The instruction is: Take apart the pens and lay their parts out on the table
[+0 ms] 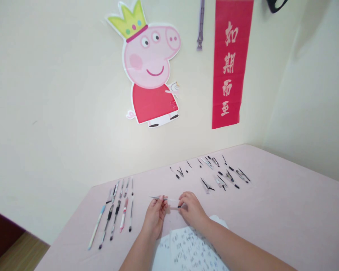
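In the middle of the table's near part, my left hand (155,215) pinches a thin pen refill (154,197) between thumb and fingers. Its dark, narrow end points left, and a pale, see-through length sticks out towards the right. Close by on the right, my right hand (192,209) has its fingers curled around a small black pen part (179,206), perhaps a cap or plug. A short gap separates the two hands. Beneath my forearms lie sheets of paper (194,250) covered in handwriting.
Whole pens, including a light blue and yellow pen (96,226) and a pink and white pen (124,215), lie in rows on the left of the pink tabletop (285,210). Several loose pen parts (220,182) are spread at the back right. A wall with a pig cutout (155,101) stands behind.
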`<state>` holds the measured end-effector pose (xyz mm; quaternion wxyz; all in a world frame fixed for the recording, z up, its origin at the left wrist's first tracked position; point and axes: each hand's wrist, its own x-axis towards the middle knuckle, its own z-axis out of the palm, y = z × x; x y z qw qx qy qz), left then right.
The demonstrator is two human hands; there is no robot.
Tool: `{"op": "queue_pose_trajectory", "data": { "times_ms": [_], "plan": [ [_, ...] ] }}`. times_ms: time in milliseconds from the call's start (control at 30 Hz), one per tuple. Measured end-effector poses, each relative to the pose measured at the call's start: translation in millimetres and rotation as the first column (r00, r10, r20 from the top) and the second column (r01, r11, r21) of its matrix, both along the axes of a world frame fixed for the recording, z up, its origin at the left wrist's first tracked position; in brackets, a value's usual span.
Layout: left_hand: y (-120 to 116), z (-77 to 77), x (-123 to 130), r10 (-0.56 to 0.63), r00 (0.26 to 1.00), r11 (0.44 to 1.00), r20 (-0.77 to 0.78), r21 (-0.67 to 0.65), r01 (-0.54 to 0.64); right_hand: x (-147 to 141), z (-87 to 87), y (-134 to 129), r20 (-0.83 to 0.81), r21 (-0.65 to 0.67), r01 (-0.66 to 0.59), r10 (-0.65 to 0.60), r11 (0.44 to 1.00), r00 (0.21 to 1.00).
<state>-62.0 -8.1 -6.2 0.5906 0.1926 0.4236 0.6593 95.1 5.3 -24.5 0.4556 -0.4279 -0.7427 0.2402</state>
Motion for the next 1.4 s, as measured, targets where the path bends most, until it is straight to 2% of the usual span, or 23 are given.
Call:
{"op": "queue_pose_trajectory", "data": {
  "times_ms": [267, 733, 867, 1067, 1400],
  "plan": [
    [1, -0.2, 0, 0.004, 1.0, 1.0, 0.012, -0.007, -0.004, 1, -1.5, -1, 0.062, 0.006, 0.009, -0.009, 1.0, 0.998],
    [-4, 8.0, 5, -0.044, 0.996, 0.999, -0.071, 0.01, 0.045, -1, 5.6, 0, -0.03, 0.053, -0.013, 0.015, 0.998, 0.999],
    [-1, 6.5, -4, 0.069, 0.995, 0.996, -0.07, 0.069, -0.064, 0, 5.7, 0, -0.048, 0.053, -0.011, 0.014, 0.999, 0.999],
    [7, 5.0, -24, 0.29, 0.956, 0.954, -0.035, 0.093, -0.286, 2, 0.0, 2, -0.081, 0.03, 0.036, -0.033, 0.999, 0.996],
    [7, 17.9, -31, 0.464, 0.886, 0.886, -0.02, 0.018, -0.464, 8, 0.4, 5, -0.059, 0.012, 0.082, -0.081, 0.997, 0.995]
  ]
}}
